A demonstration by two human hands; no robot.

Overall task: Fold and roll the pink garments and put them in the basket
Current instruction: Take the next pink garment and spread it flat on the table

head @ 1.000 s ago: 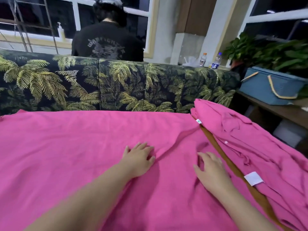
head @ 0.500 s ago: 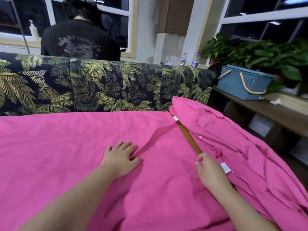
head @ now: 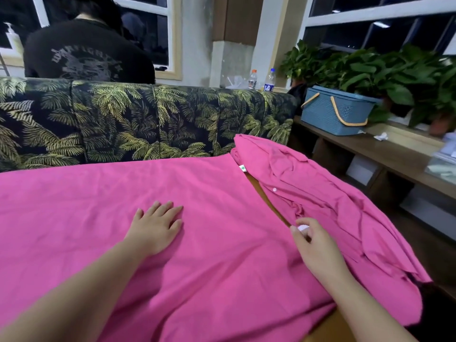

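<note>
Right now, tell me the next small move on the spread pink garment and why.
Probably pinch its right edge with the right hand, fingers curled there by the white tag, and fold it toward the left hand, which lies flat on the spread garment.

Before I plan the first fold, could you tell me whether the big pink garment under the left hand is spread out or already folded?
Spread out: the garment lies flat across the table, no fold edge visible, left hand flat on it.

The large pink garment [head: 103, 208] is matt woven cloth, mostly smooth; the crumpled pink buttoned shirt [head: 318, 193] beside it is creased. A strip of glossy brown wooden worktop [head: 265, 197] shows between them. The blue perforated plastic basket [head: 333, 112] has smooth tan handles.
</note>
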